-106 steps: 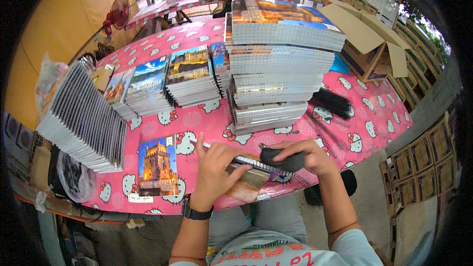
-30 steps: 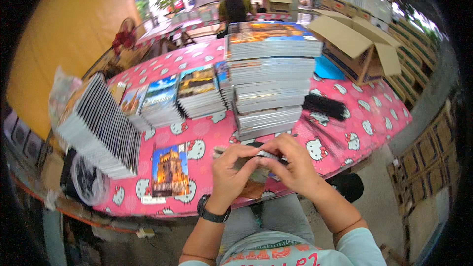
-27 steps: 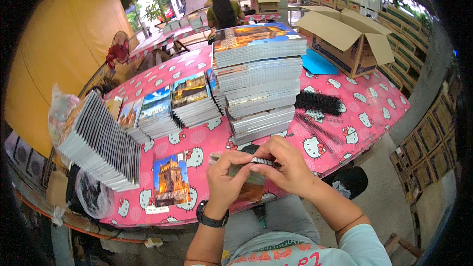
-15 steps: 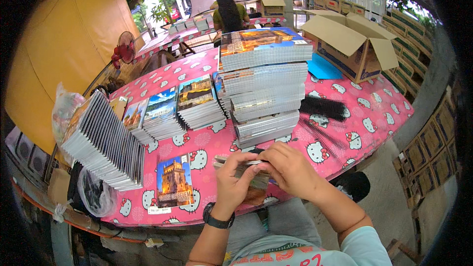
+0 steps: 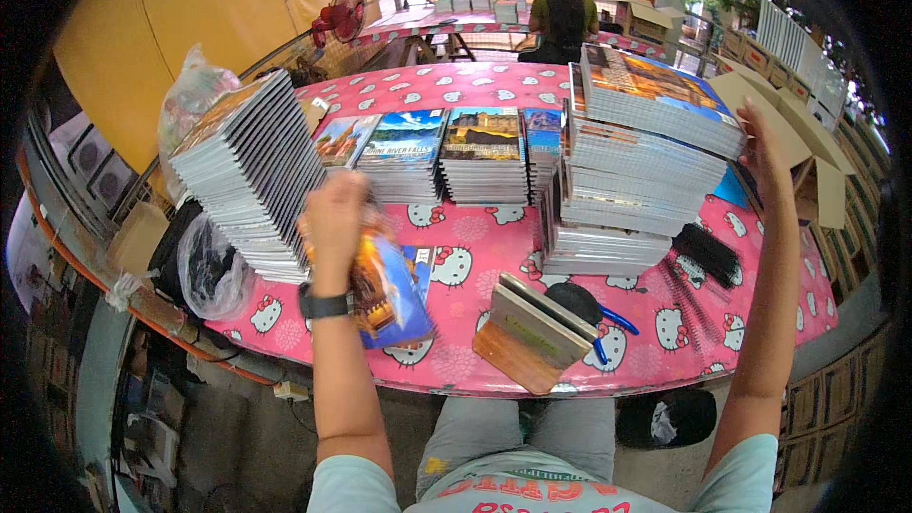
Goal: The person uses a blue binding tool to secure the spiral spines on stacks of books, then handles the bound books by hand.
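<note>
My left hand, smeared by motion, grips a notebook with a blue and orange cover by its upper left edge. It hangs tilted over another notebook on the table, mostly hidden beneath it. Beside this hand rises a stack of spiral-bound notebooks with black coils. My right hand is at the right end of a tall stack of booklets, fingers apart near the top cover. On the near table edge rests a wood-and-metal block, next to blue-handled pliers.
Shorter booklet piles line the middle of the pink patterned table. Black binding coils lie at right, before an open cardboard box. Plastic bags hang at left. A person sits at a farther table.
Both hands have left the wood-and-metal block, which now lies on the table. My left hand has moved left and lifted a notebook; my right hand has gone up to the tall stack. The view has shifted left.
</note>
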### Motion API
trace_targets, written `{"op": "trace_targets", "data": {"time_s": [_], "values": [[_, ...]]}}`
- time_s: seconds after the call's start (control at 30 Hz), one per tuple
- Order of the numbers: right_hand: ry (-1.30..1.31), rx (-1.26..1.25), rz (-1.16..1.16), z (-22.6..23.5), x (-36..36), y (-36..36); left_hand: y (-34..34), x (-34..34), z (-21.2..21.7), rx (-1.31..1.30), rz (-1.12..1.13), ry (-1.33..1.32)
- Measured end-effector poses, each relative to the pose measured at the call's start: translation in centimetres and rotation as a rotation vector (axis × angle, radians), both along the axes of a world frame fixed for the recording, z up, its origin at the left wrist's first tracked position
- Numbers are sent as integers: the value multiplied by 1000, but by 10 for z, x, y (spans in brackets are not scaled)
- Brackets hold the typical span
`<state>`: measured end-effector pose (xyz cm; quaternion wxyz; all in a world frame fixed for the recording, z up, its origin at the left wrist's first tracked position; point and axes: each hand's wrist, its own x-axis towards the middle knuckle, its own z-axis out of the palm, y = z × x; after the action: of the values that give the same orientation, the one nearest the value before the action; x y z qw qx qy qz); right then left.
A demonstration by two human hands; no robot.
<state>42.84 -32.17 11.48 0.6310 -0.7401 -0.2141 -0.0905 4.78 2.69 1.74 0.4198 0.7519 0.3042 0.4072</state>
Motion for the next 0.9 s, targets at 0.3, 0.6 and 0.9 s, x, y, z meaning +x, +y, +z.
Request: {"op": "trace_targets", "data": {"time_s": [0.3,0.6,0.9], "values": [[-85,-287,79,11,49,-17,-1,36,-174,323,-82,836],[-482,363,-179,-76,-176,-24,-117,49,-13,130,-656,-515],[-231,-65,357,-210,-225,-13,-102,56,-66,-191,-652,-368]]}}
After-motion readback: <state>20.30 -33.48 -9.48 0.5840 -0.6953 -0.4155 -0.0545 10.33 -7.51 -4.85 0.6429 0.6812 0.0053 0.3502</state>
